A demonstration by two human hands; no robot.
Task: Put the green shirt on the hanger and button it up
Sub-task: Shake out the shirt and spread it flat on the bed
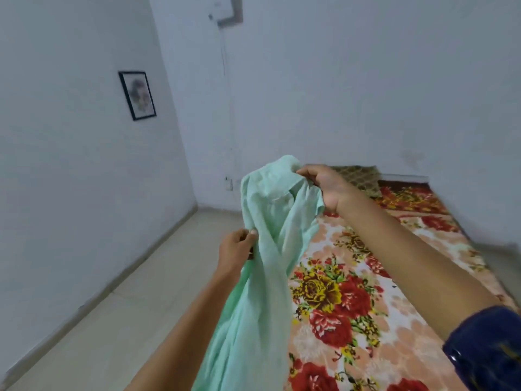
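Overhead, white walls (338, 80) on two sides; pale floor (112, 306) below left. Flowered bedspread (352, 292) to the right. Green shirt (262, 263) held up in the air over the bed's edge, hanging limp. Right hand (324, 187) closed on the top, probably the collar. Left hand (236, 246) pinching an edge lower down. Framed picture (137, 95) on the left wall.

A bed (394, 320) with a floral blanket (338, 300) of red and yellow flowers fills the right side, running to the far wall (338, 94). A patterned pillow (358, 176) lies at its far end. Pale floor (127, 320) lies left. A framed picture (137, 95) hangs on the left wall.
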